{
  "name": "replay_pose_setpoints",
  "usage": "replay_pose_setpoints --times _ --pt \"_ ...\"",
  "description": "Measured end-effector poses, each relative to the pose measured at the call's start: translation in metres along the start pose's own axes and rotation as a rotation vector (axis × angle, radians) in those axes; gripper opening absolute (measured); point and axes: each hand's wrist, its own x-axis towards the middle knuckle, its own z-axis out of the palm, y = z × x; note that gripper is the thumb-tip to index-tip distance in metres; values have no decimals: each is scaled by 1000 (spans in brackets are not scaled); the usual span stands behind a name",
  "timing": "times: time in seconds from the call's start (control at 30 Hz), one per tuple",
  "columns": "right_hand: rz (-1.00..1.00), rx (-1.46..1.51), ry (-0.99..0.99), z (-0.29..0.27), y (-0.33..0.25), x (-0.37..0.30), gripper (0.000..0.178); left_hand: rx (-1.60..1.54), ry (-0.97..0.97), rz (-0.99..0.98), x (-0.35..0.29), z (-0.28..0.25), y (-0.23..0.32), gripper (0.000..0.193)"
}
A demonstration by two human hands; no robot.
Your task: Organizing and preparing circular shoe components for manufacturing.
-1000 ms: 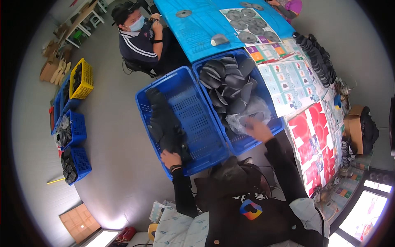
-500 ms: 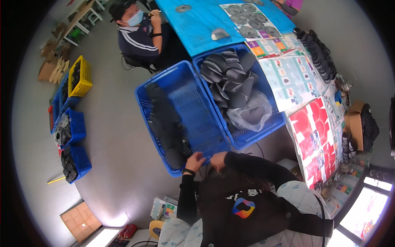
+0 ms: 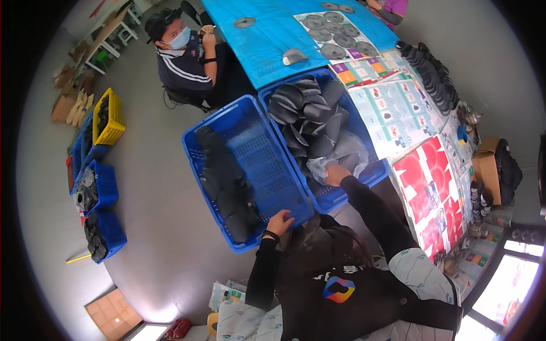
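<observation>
My right hand (image 3: 336,174) reaches into the right blue crate (image 3: 335,200), its fingers closed at the near edge of a clear plastic bag (image 3: 345,149). Dark, curved, cup-like pads (image 3: 311,108) lie in a loose heap beyond the bag. By the near rim of the left blue crate (image 3: 278,136) is my left hand (image 3: 280,223), its fingers loosely bent and apart, with nothing visible in them. Along that crate's left side runs a nested row of the same dark pads (image 3: 222,182). The right fingertips are partly hidden.
A table under a blue cover (image 3: 256,45) stands beyond the crates, with printed sheets (image 3: 392,113) continuing along its right part. A masked person (image 3: 190,65) sits at the far left. Stacked dark pads (image 3: 426,74) line the right side. More crates (image 3: 105,182) stand on the left floor.
My right hand has moved from beside my left, at the near edge, forward and right to the plastic bag. My left hand has shifted slightly right. The view has tilted a little.
</observation>
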Motion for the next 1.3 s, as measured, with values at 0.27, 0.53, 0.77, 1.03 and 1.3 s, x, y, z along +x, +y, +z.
replay_pose_setpoints --times 0.27,0.53,0.77,1.03,1.3 --pt "31 200 400 -25 -55 139 67 -40 138 -108 -8 8 29 39" --pt "2 717 793 -29 27 163 19 -431 110 -221 11 4 58 35" --pt "221 2078 -315 -96 20 146 7 -871 223 -308 30 -31 111 33" --pt "-38 2009 -1152 -70 -29 113 27 -1825 112 106 107 -41 183 20" --pt "85 2027 -497 -47 9 114 20 738 835 -377 80 -75 138 121"
